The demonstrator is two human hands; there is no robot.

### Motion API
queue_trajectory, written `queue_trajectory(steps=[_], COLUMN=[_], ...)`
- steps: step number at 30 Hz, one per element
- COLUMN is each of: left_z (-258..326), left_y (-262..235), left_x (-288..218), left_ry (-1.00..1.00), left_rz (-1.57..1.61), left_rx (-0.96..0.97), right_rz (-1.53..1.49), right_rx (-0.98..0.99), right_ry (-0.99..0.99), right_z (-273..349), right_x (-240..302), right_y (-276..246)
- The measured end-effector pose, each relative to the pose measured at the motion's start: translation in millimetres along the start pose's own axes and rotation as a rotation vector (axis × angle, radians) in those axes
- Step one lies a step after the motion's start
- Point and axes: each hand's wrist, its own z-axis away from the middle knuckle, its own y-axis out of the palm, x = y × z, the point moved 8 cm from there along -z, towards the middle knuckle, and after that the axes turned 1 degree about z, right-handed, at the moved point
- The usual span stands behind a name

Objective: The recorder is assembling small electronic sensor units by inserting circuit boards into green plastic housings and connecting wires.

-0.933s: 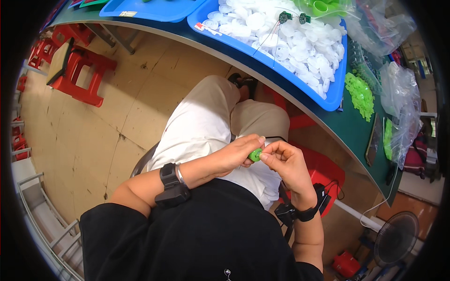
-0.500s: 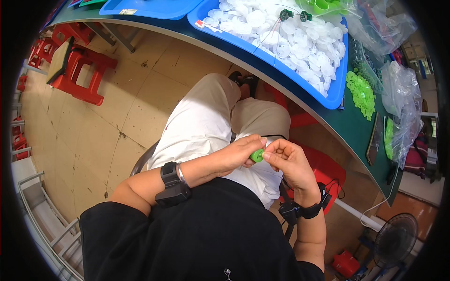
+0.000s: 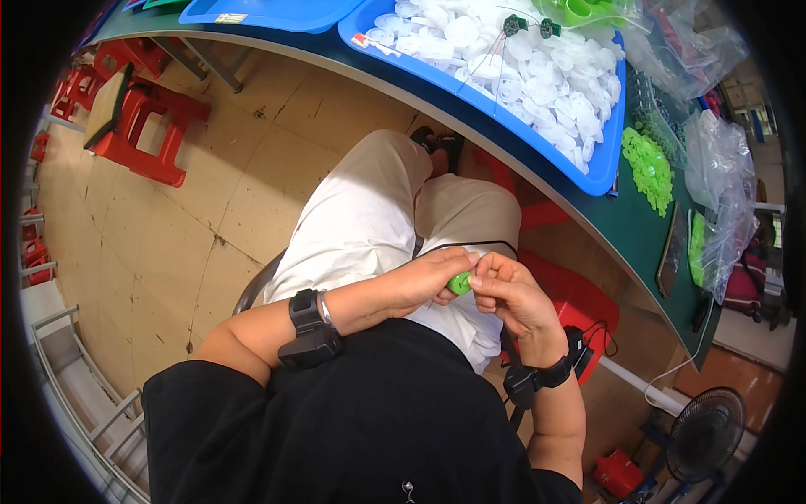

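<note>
Over my lap, my left hand [image 3: 426,279] is closed around a small round green plastic part [image 3: 459,283], its face turned up between thumb and fingers. My right hand [image 3: 512,290] meets it from the right, thumb and forefinger pinched together at the part's edge. Whatever lies between those right fingertips is too small or hidden to make out. A thin black cable [image 3: 491,243] curves just beyond both hands, above my white trousers.
On the green table [image 3: 579,214], a blue tray [image 3: 601,181] holds many translucent white discs and two small circuit boards [image 3: 515,25]. Right of it lie bright green pieces [image 3: 648,170], a phone-like slab [image 3: 670,252] and clear bags [image 3: 720,164]. A fan [image 3: 707,434] stands lower right.
My right hand has shifted slightly, its fingers curled closer together at the green part. The left hand keeps its hold, and more of the black cable shows.
</note>
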Motion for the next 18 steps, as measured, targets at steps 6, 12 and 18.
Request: queue_trajectory(steps=[6,12,18], left_z=[-5,-5,-3], left_y=[-11,-12,-10], left_x=[6,4,6], left_ry=[0.069,0.036,-0.036], left_rz=[-0.151,-0.043,0.035], left_rx=[-0.145,-0.121,-0.128], right_rz=[-0.061,0.078,0.17], right_rx=[-0.031,-0.13,-0.138], right_ry=[0.002,-0.169,-0.231], right_z=[-1,5,7], right_x=[-10,-1,6], right_y=[-1,2,3])
